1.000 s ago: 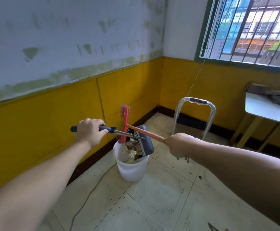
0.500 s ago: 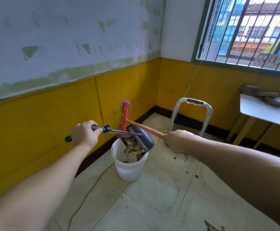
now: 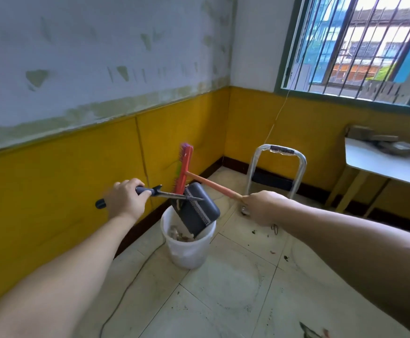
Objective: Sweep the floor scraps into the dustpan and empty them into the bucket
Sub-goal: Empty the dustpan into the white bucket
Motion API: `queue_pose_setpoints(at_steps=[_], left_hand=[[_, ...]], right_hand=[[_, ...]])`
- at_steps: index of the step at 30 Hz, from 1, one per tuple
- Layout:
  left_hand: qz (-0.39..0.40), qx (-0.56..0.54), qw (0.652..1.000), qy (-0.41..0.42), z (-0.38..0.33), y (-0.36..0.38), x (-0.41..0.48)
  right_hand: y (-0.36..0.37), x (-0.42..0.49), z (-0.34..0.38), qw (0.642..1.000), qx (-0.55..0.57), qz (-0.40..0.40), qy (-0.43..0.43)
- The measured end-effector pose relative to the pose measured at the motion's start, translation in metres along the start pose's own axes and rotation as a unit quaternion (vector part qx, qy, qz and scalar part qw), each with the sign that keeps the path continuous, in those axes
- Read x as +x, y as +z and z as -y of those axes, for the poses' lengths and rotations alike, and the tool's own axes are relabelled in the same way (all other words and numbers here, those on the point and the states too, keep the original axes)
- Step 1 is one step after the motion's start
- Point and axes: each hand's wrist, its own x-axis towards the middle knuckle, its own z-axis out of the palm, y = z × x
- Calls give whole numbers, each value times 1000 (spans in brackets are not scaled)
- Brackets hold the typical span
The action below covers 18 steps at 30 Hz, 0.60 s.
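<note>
Looking down from the head camera, we see the left hand (image 3: 126, 202) wrapped around the dark handle of the dustpan (image 3: 198, 209), which is tipped steeply with its lower edge inside the white bucket (image 3: 189, 252) on the tiled floor (image 3: 223, 289) near the yellow wall. The right hand (image 3: 263, 207) is closed around the orange handle of the broom (image 3: 185, 167), whose red head stands upright just behind the dustpan. Pale scraps (image 3: 178, 234) lie in the bucket, and a few dark specks dot the tiles beside it.
</note>
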Motion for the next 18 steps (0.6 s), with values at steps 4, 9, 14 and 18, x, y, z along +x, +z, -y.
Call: queue_pose_setpoints(at_steps=[4, 9, 14, 18], left_hand=[[-16, -4, 1000, 14, 1, -3, 10], [-8, -2, 999, 43, -9, -1, 13], [14, -15, 999, -28, -5, -1, 9], [16, -8, 1000, -11, -10, -6, 16]], right_hand=[[-2, 0, -3, 1000, 8, -10, 9], [-8, 1, -8, 999, 37, -29, 10], [-11, -7, -18, 998, 65, -24, 5], [-10, -11, -22, 994, 108, -27, 19]])
